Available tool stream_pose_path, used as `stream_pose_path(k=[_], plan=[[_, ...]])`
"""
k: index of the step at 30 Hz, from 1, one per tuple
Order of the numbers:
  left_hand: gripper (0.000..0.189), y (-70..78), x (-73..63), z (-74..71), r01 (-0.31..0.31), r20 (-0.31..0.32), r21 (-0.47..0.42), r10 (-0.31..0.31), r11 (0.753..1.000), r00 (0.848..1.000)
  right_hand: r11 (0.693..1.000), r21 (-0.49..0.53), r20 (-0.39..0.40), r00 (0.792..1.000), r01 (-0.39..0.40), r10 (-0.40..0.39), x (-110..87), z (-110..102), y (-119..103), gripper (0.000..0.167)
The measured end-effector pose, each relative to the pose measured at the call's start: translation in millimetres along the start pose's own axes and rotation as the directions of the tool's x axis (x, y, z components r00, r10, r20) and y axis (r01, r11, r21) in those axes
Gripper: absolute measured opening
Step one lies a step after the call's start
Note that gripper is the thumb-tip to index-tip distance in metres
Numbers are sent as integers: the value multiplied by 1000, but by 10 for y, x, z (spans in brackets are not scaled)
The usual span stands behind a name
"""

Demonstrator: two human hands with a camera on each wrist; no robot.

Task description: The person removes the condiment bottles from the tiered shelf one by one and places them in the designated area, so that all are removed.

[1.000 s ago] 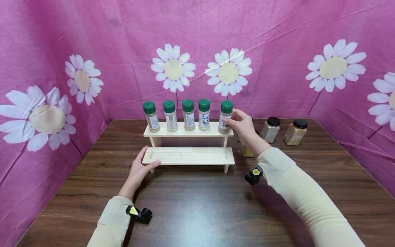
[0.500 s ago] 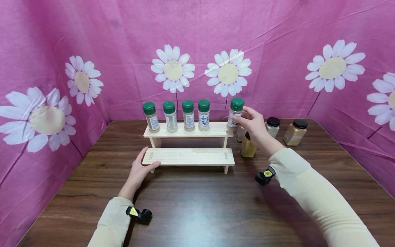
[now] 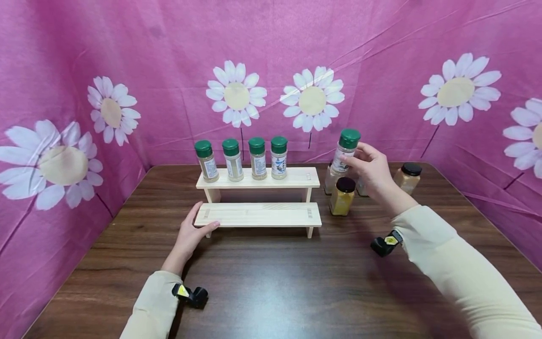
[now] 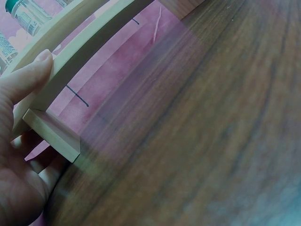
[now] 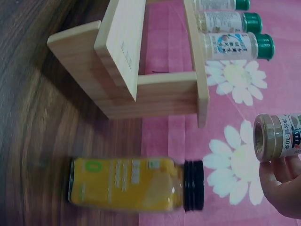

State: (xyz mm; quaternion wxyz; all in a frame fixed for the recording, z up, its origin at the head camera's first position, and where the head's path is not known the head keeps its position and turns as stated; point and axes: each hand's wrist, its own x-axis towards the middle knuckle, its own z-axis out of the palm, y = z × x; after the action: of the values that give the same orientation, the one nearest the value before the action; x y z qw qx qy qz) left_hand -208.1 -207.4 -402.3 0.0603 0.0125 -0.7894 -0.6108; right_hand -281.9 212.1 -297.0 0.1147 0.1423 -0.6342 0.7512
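Note:
My right hand [image 3: 374, 172] pinches a green-capped spice jar [image 3: 344, 153] between thumb and fingers, raised to the right of the wooden rack's upper shelf. In the right wrist view the bottom of this spice jar [image 5: 273, 137] shows at the right edge, clear of the rack. My left hand [image 3: 191, 230] grips the left end of the two-step wooden rack [image 3: 258, 214], thumb on top of the lower shelf. The left wrist view shows the thumb of the left hand [image 4: 26, 84] over the board and fingers behind its leg. Several green-capped spice jars [image 3: 259, 160] stand upright along the upper shelf.
Right of the rack, a square black-lidded jar of yellow powder [image 3: 342, 197] stands on the brown table [image 3: 271, 282]. Other black-lidded jars are behind it, partly hidden by the right hand; one pale-yellow jar [image 3: 407, 178] is farther right. A pink flowered cloth [image 3: 271, 37] hangs behind.
My right hand has lifted the green-capped spice jar off the right end of the upper shelf and carried it right, above the black-lidded jars. My left hand stays on the rack.

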Motion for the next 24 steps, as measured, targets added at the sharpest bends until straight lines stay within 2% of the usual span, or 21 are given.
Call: stream_pose_path(k=[3, 5, 7, 9, 13, 14, 16, 19, 22, 24], plan=[[79, 0, 1, -1, -5, -1, 2, 5, 1000, 1000, 1000, 3, -11, 1000, -11, 11, 199, -361, 268, 42], [79, -1, 0, 0, -9, -5, 7, 9, 1000, 1000, 999, 43, 8, 1000, -8, 7, 321, -613, 455, 43], [80, -3, 1, -1, -9, -8, 11, 9, 1000, 1000, 994, 97, 11, 999, -44, 43, 353, -737, 467, 42], [80, -11, 3, -3, -6, -10, 17, 6, 1000, 1000, 991, 131, 39, 999, -14, 9, 315, -780, 423, 41], [80, -13, 2, -7, -6, -9, 12, 6, 1000, 1000, 994, 107, -3, 1000, 9, -9, 43, -551, 36, 43], [80, -14, 1, -6, -6, -11, 10, 6, 1000, 1000, 995, 90, -12, 999, 37, -37, 13, -547, 30, 46], [80, -10, -1, -5, -9, -9, 4, 9, 1000, 1000, 998, 53, -45, 999, 32, -29, -15, -601, 26, 48], [80, -8, 1, -4, -8, -8, 0, 8, 1000, 1000, 999, 18, -66, 997, 40, -39, 185, -1062, 422, 47], [80, -6, 4, -5, -5, -6, -5, 5, 1000, 1000, 997, 73, -74, 997, 39, -34, 401, -1583, 872, 48], [80, -5, 5, -4, -4, -7, -8, 4, 1000, 1000, 996, 83, -89, 996, 36, -28, 446, -1781, 1039, 50]])
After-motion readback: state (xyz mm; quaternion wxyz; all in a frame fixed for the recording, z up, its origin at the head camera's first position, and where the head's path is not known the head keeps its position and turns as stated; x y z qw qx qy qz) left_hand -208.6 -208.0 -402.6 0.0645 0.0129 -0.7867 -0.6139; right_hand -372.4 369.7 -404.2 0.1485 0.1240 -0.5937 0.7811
